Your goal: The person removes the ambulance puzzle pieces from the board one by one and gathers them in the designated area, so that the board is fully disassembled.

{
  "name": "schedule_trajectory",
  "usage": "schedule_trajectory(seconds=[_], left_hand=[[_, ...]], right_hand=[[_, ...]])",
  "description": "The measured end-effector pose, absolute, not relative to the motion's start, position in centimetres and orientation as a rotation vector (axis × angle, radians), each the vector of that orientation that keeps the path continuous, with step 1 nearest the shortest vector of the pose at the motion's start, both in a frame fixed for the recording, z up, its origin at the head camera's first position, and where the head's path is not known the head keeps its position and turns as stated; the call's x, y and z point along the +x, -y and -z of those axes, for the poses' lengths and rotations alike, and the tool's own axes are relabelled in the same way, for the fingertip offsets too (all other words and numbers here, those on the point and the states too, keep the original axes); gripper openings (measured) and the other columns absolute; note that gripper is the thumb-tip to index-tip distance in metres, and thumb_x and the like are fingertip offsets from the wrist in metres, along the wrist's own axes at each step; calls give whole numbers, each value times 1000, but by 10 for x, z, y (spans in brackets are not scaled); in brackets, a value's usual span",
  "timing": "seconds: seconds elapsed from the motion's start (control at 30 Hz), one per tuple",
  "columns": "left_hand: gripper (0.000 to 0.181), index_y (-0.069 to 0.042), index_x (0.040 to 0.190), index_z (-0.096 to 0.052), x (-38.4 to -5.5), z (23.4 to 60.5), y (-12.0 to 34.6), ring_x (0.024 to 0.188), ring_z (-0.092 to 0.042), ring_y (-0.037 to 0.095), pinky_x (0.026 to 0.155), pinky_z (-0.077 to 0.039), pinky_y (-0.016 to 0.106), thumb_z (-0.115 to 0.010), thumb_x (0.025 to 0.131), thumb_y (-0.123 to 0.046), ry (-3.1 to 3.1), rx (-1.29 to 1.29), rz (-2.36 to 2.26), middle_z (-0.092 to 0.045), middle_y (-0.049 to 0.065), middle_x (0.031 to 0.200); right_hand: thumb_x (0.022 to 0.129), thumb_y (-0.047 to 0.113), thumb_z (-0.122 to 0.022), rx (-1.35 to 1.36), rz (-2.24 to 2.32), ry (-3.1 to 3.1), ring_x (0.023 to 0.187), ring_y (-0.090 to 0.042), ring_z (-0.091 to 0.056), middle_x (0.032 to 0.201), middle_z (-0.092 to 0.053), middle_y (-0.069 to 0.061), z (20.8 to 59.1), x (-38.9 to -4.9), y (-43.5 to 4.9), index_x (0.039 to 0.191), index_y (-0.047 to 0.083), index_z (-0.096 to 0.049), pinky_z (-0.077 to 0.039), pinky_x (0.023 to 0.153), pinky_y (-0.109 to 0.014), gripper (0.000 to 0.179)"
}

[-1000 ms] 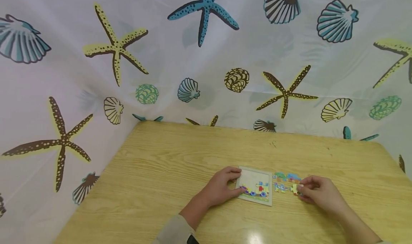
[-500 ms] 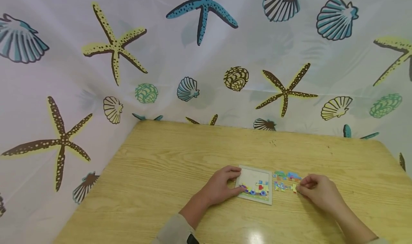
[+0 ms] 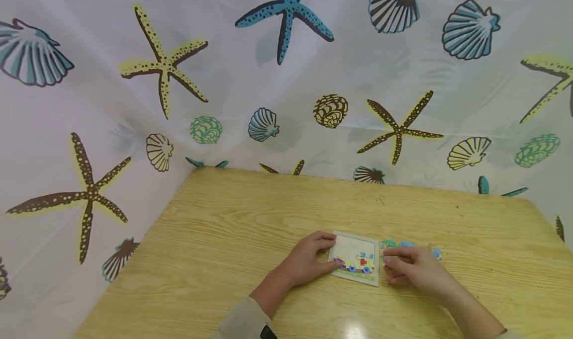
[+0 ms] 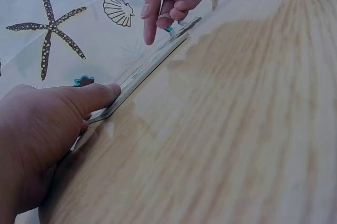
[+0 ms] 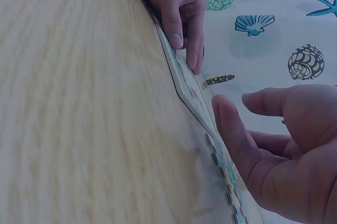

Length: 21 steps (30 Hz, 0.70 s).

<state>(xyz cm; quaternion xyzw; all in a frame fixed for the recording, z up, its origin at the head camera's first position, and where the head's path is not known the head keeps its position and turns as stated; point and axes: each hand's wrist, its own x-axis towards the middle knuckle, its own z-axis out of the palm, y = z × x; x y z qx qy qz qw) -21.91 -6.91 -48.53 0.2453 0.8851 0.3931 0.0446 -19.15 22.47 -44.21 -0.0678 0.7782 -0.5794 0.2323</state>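
A square jigsaw puzzle tray (image 3: 353, 247) lies flat on the table, its lower part filled with a colourful vehicle picture and its upper part bare. My left hand (image 3: 311, 259) holds the tray by its left edge, thumb over the lower left of the picture and fingers at the upper left corner. Just right of the tray, my right hand (image 3: 416, 269) is over loose puzzle pieces (image 3: 394, 243), partly hiding them. In the right wrist view, thumb and fingers of the right hand (image 5: 295, 145) stand apart with nothing visible between them.
More loose pieces (image 3: 436, 253) show beyond the right hand's knuckles. The wooden table (image 3: 250, 210) stretches around the tray. A white cloth (image 3: 295, 85) printed with starfish and shells hangs behind and to the left.
My right hand has moved left from the right end of the loose pieces toward the tray's right edge, uncovering pieces at the far right. The left hand has stayed on the tray.
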Motion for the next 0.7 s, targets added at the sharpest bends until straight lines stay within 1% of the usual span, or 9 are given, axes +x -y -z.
schedule_trajectory(seconds=[0.1,0.2,0.27,0.37,0.5,0.6,0.7], left_hand=[[56,-4,134,-63,-218,486,69,115,-60,15,97,-51,27,-76,89,-36,-2701,750,-1208,-56,2,140],[56,-4,134,-63,-218,487,68,113,-60,15,95,-51,27,-77,89,-35,-2702,758,-1216,-56,3,140],[56,-4,134,-63,-217,487,68,113,-60,15,95,-51,26,-77,89,-35,-2700,764,-1220,-56,3,140],[56,-4,133,-63,-217,487,68,113,-61,15,95,-52,26,-77,89,-35,-2705,768,-1214,-56,3,140],[57,-3,134,-63,-218,485,69,115,-61,16,96,-52,27,-76,89,-35,-2726,765,-1196,-56,3,141],[57,-2,135,-62,-218,485,69,117,-61,16,97,-52,28,-76,90,-35,-2726,760,-1194,-56,2,141],[57,-3,135,-62,-218,485,68,119,-61,17,99,-52,28,-75,90,-35,-2717,764,-1197,-55,2,141]], right_hand=[[105,22,-54,-214,1624,-2057,99,-22,-73,119,-68,-22,445,-191,-216,145,-19,-34,-60,83,-31,61],[105,22,-54,-218,1630,-2045,99,-23,-73,118,-68,-22,447,-190,-209,146,-20,-30,-60,84,-31,63],[104,20,-55,-228,1615,-2071,98,-24,-73,118,-67,-24,448,-190,-205,145,-20,-31,-60,83,-31,62],[103,15,-56,-254,1572,-2142,95,-25,-73,117,-65,-24,447,-189,-200,142,-20,-37,-60,81,-30,56],[101,10,-58,-277,1510,-2247,88,-22,-72,106,-64,-20,444,-188,-192,136,-19,-45,-60,76,-27,47],[97,8,-63,-281,1443,-2332,79,-19,-71,92,-65,-14,443,-190,-188,135,-16,-47,-60,70,-26,48],[93,8,-69,-263,1363,-2420,71,-17,-68,82,-64,-9,444,-191,-185,130,-13,-52,-58,64,-24,47]])
